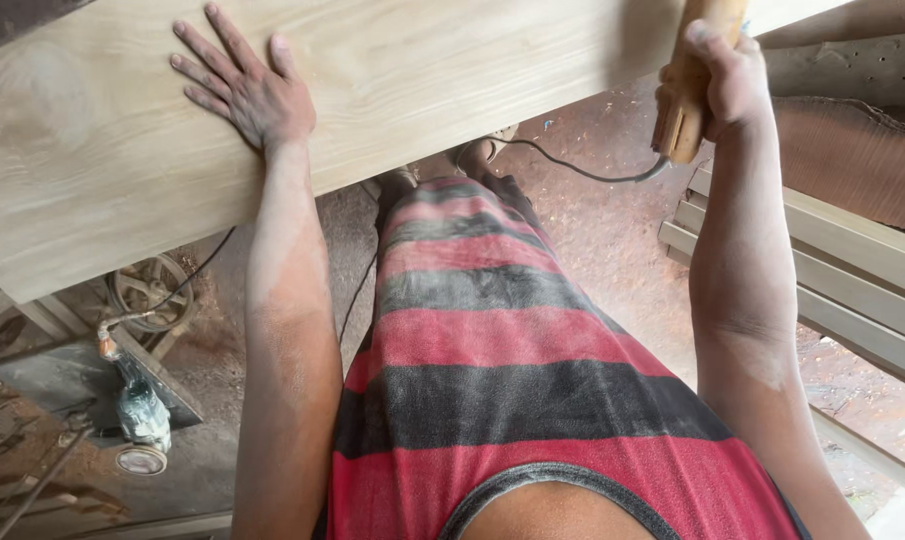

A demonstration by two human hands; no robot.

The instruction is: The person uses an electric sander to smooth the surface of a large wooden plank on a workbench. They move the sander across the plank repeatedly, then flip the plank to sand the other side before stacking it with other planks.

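Note:
A wide pale wooden board (423,70) lies across the upper part of the view, in front of me. My left hand (243,85) rests flat on it with fingers spread, near its front edge. My right hand (728,75) is closed around the dust-covered handle of a corded power tool (685,100) at the board's right end. The tool's working end is cut off by the top of the view. Its dark cable (573,168) trails left below the board toward my feet.
Stacked pale wooden slats (853,270) lie at the right, over a reddish dusty floor (613,250). At the lower left are a metal wheel (148,290), a pipe fitting and dusty machine parts. My striped red and grey shirt fills the lower centre.

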